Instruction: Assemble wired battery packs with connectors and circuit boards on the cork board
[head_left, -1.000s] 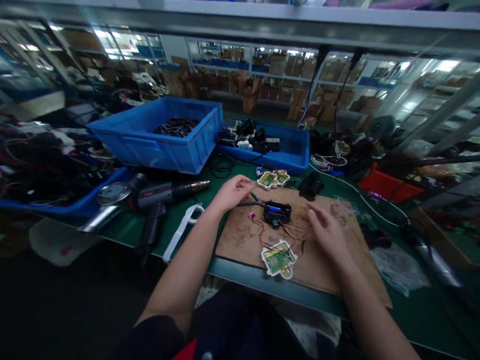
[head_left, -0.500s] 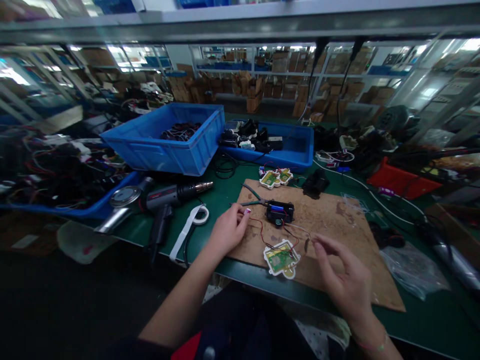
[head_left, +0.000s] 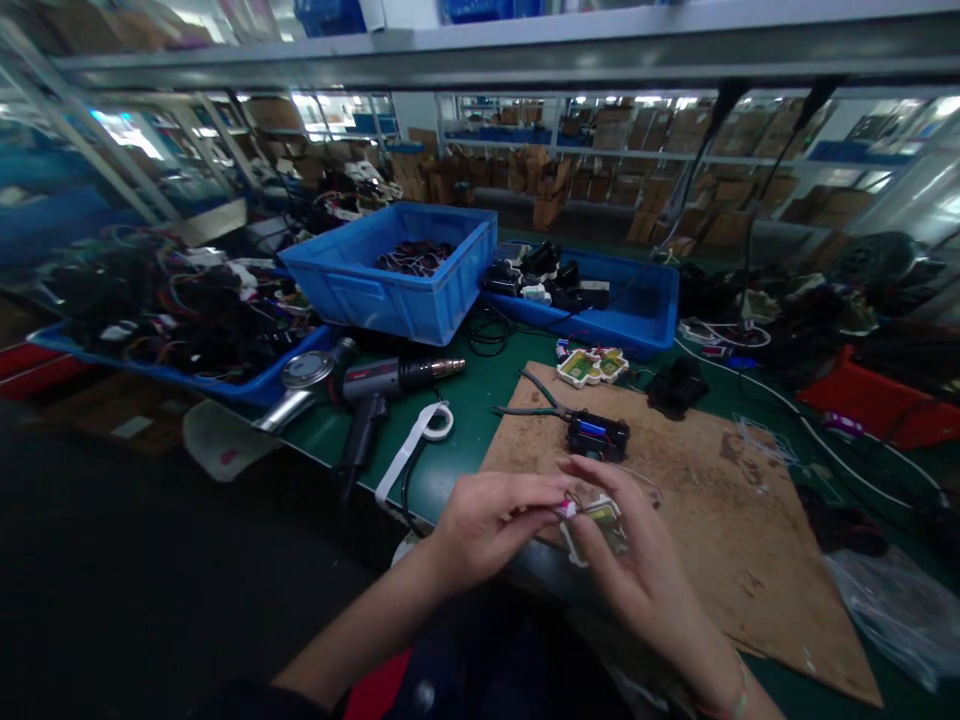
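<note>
Over the front edge of the brown board, my left hand (head_left: 491,525) pinches a small pink-and-white piece (head_left: 565,508) with thin wires on it; its exact kind is too small to make out. My right hand (head_left: 645,560) curves close beside it, thumb and fingers apart. Partly hidden beneath both hands lies a green circuit board in a white frame (head_left: 606,512). Just beyond them rests a black housing (head_left: 598,438) with a blue cylinder inside. Pliers (head_left: 551,403) with green handles lie against that housing, handles spread.
The brown board (head_left: 720,520) lies on a green table. A heat gun (head_left: 375,385) and a tape roll (head_left: 437,422) are at left. Blue bins (head_left: 375,300) stand behind, near another white-framed circuit board (head_left: 581,368) and a black part (head_left: 676,386). A plastic bag (head_left: 900,610) lies at right.
My hands have come together above the white-framed circuit board. The left carried the pink-and-white piece right and nearer; the right moved left, away from the wire end. The view swung left.
</note>
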